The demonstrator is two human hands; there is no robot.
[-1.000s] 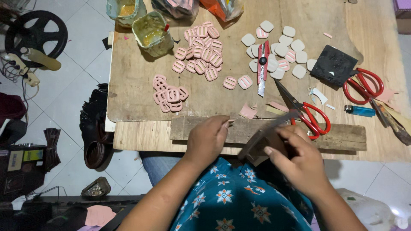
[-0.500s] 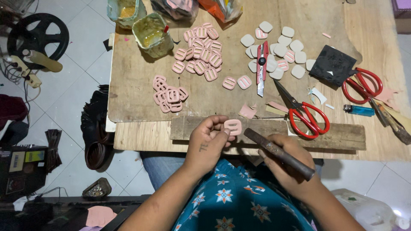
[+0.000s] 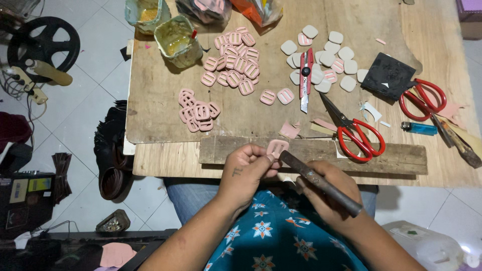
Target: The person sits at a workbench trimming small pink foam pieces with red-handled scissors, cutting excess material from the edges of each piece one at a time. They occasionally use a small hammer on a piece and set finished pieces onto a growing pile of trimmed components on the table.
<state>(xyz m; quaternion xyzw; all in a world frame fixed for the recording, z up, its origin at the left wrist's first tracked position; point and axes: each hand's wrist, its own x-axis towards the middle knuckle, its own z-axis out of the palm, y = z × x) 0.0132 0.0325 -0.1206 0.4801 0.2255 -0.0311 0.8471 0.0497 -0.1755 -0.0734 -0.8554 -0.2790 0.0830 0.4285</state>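
Clear plastic bags (image 3: 226,9) at table's far edge (pink, orange contents).

Two hands at the near edge of one wooden table (image 3: 165,125): left hand (image 3: 248,170), right hand (image 3: 326,193). One pink buckle (image 3: 276,148) pinched, one dark metal rod (image 3: 321,183) gripped. Two pairs of red scissors (image 3: 359,135) (image 3: 424,100). One red utility knife (image 3: 305,78), one blue lighter (image 3: 419,128), one black square pad (image 3: 389,76). Two glue tubs (image 3: 175,42) far left. Loose pink and grey buckles too many and too overlapped to count.

Pink buckle (image 3: 276,148), red-handled scissors (image 3: 357,133), teal flower-patterned garment (image 3: 281,236), pale wooden table (image 3: 160,120).
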